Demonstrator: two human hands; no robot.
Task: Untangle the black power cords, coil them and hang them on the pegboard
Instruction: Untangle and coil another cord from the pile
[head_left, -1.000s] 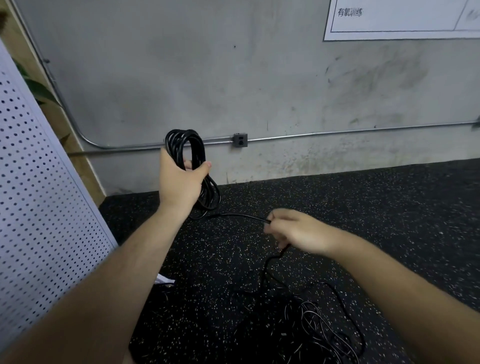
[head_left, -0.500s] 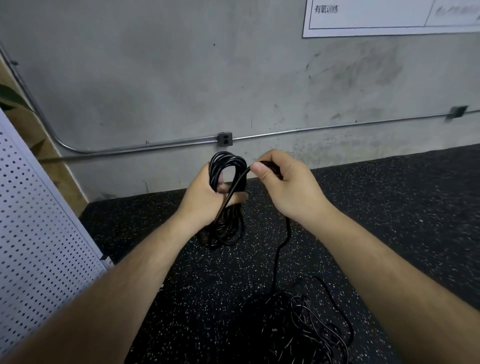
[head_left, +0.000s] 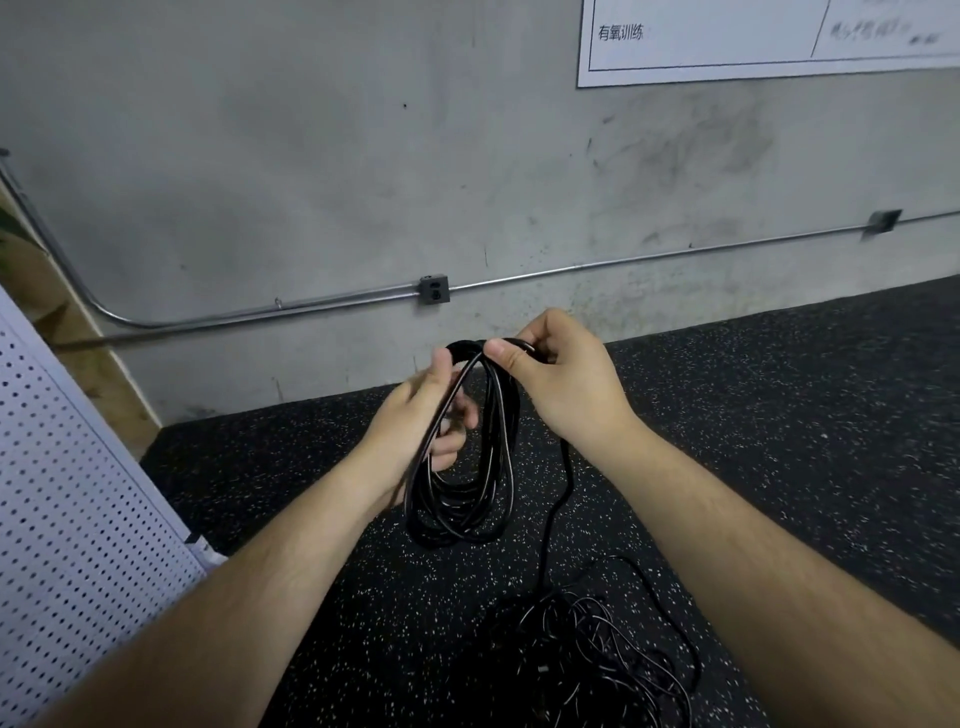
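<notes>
A coil of black power cord (head_left: 470, 483) hangs in front of me in several loops. My left hand (head_left: 423, 415) reaches through the loops, fingers curled round the strands. My right hand (head_left: 561, 379) pinches the cord at the top of the coil, right beside the left thumb. From the right hand a single strand (head_left: 553, 512) drops to a tangled heap of black cord (head_left: 587, 660) on the floor below. The white pegboard (head_left: 78, 519) leans at the left edge.
Dark speckled rubber flooring (head_left: 779, 441) runs up to a grey concrete wall. A metal conduit (head_left: 649, 262) with a junction box (head_left: 434, 290) crosses the wall low down. A white poster (head_left: 753, 36) hangs at upper right.
My right hand rose from low over the floor with a length of cord and laid it on top of the coil. The coil in my left hand came toward the middle.
</notes>
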